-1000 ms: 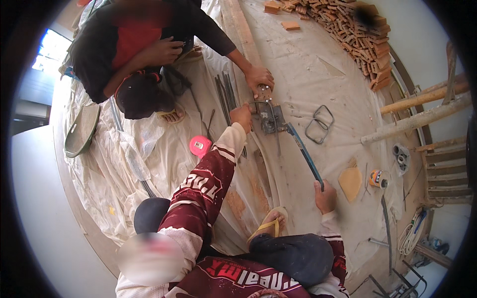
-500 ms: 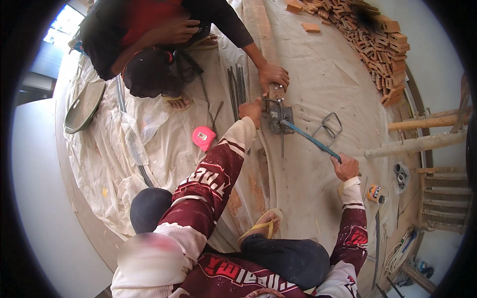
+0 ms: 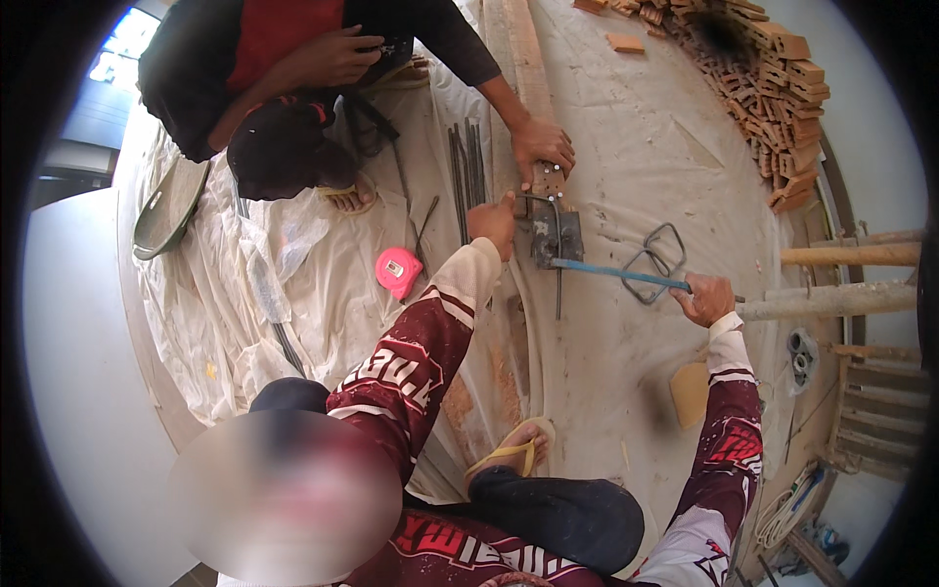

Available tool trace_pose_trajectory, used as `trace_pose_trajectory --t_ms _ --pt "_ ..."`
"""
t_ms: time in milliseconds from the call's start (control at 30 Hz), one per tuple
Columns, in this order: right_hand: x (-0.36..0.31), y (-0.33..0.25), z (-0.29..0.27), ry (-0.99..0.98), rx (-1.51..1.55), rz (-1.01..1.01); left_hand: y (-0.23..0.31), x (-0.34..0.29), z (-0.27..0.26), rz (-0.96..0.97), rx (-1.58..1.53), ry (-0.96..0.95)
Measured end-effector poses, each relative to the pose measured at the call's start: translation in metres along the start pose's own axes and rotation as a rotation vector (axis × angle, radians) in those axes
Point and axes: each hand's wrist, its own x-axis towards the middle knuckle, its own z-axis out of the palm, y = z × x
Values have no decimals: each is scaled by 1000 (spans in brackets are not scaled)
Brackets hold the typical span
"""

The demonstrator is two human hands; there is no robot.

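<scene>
My left hand [image 3: 494,225] is closed on one end of a thin steel rod [image 3: 558,289], which bends at metal pins on a bending block [image 3: 559,240] and runs toward me. The block, with a dark metal plate, sits on a wooden plank [image 3: 514,59]. My right hand [image 3: 709,298] grips the far right end of a blue bar [image 3: 621,273]; its other end meets the rod at the plate. A co-worker's hand [image 3: 541,147] presses on the block's far end. Beneath the blue bar lies a bent four-sided steel loop [image 3: 668,241].
A pink tape measure [image 3: 398,272] and several straight steel rods [image 3: 467,181] lie left of the plank on plastic sheeting [image 3: 323,284]. Stacked bricks [image 3: 773,108] stand far right. Wooden poles [image 3: 841,298] jut in at right. A co-worker crouches at far left.
My right hand has moved right and slightly farther away, swinging the blue bar from a slant to nearly level. My left hand stays at the rod; the co-worker's hand remains on the block.
</scene>
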Motion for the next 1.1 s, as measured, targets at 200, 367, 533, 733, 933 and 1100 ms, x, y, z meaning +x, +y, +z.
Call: trace_pose_trajectory --t_ms 200,367,533,733,933,1100 --pt "6 4 7 13 42 -15 -2 12 -2 -44 -5 7" --pt "-18 -13 22 -21 52 101 -6 21 0 -47 -5 10" --pt "-44 -38 43 -5 95 212 5 13 -3 -80 -34 -31" --pt "-32 -27 31 -11 68 129 8 9 0 -51 -42 -16" --pt "-52 -35 43 -2 54 177 6 10 3 9 -83 -58" --pt "-45 -46 27 0 65 192 4 12 -1 10 -94 -93"
